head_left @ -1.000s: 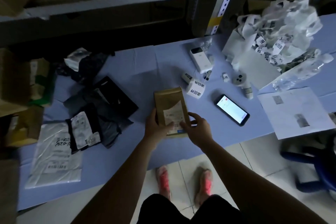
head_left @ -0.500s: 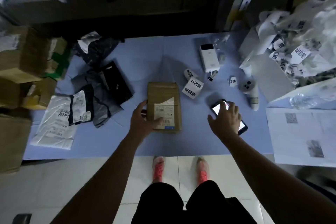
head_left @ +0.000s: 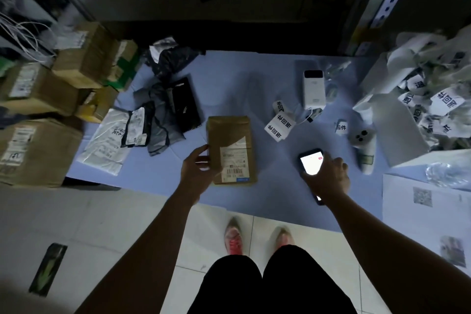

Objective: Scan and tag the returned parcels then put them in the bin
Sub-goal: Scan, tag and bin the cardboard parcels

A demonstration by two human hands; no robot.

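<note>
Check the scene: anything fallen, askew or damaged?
A dark flat packet lies on the floor tiles, off the blue table. The label on the brown parcel looks torn or folded at its upper-left corner.

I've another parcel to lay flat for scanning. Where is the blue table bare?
Widest bare patch: the back middle of the table, between the black bags and the white device, behind the brown parcel. A narrower lane runs between that parcel and the phone, below the label roll. Crowded: left by bags, right by the label heap.
</note>
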